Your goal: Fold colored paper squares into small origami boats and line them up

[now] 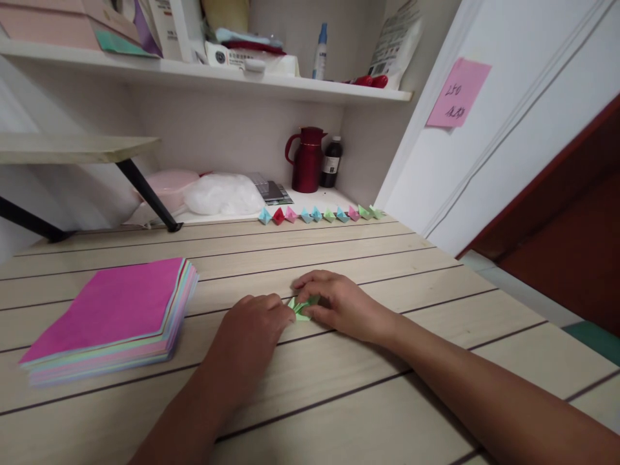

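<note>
A small piece of folded light-green paper [301,312] lies on the striped wooden table [368,400] between my two hands. My left hand [256,326] has its fingers closed at the paper's left side, with the thumb touching its edge. From the right, my right hand [334,300] curls round the paper, thumb and fingers pinching it. Part of the paper is hidden behind the fingers. To the left sits a thick stack of square coloured paper [116,303] with a magenta sheet on top.
Along the table's far edge stands a row of several small folded paper pieces [316,214]. Behind it are a red thermos jug [307,161], a dark bottle [331,163] and a white plastic bag [223,194]. A black-legged raised shelf [77,148] stands at left.
</note>
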Available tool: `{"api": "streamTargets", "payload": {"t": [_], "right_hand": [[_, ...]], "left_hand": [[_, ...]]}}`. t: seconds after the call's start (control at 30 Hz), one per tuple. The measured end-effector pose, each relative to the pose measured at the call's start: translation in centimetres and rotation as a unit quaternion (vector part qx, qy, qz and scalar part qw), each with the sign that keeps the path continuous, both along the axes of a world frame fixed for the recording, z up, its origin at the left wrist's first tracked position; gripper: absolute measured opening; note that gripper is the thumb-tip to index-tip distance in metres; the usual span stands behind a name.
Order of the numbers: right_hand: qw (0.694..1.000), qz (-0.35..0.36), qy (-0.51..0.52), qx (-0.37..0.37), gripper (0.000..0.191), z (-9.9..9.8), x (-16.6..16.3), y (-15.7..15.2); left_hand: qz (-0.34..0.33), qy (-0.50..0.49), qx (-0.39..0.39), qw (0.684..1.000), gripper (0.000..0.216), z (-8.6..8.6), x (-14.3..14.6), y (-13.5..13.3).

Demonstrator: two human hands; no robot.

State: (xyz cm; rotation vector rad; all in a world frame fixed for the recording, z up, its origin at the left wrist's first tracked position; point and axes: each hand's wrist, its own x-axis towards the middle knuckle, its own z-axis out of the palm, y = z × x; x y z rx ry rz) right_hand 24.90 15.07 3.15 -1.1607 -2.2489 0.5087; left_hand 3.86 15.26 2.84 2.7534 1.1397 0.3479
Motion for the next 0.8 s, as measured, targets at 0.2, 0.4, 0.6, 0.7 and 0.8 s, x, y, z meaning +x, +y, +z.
{"api": "streamTargets", "payload": {"t": [0.2,0.4,0.6,0.7,0.8], "right_hand": [[0.994,-0.021,-0.086,0.057,0.01,-0.4,-0.2,0.2],[0.986,-0.029,-0.145,0.07,0.013,0.1,-0.5,-0.3],[0.974,-0.036,-0.209,0.074,0.012,0.8,-0.8,-0.5],[0.973,-0.033,-0.212,0.079,0.013,0.8,-0.9,-0.4],[0.98,-0.032,-0.185,0.067,0.013,0.7,-0.8,-0.3]], "left_hand": [[0.012,0.013,-0.013,1.0,0.024,0.4,0.9,-0.1],[0.018,0.035,0.0,0.999,0.024,0.5,1.3,-0.3],[0.022,0.032,0.025,0.999,0.024,0.3,1.7,-0.2],[0.013,0.035,0.043,0.998,0.026,0.1,1.9,-0.3],[0.005,0.026,0.043,0.999,0.026,0.0,1.8,-0.4]]}}
